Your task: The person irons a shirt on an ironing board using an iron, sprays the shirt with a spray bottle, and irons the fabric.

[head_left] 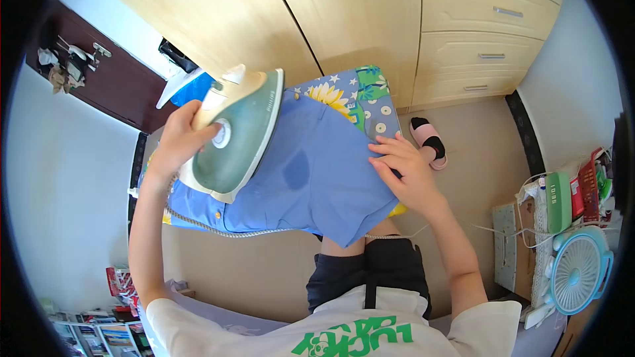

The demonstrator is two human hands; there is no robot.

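My left hand (182, 139) is closed around the handle of a green and cream steam iron (241, 135), with the thumb by the round white dial. The iron is tilted, and its green side faces up toward me. Under and beside it, a blue garment (331, 165) that looks like shorts lies on the patterned ironing board (380, 109). A darker, damp-looking patch shows in the cloth near the middle. My right hand (407, 172) rests at the garment's right edge, its fingers stretched out and touching the cloth.
The iron's cord (231, 233) runs along the garment's near edge. Behind the board stand a wooden wardrobe (357, 20) and drawers (486, 46). A blue fan (575, 274) and a green clock (559, 201) are at right. A brown door (99, 79) is at left.
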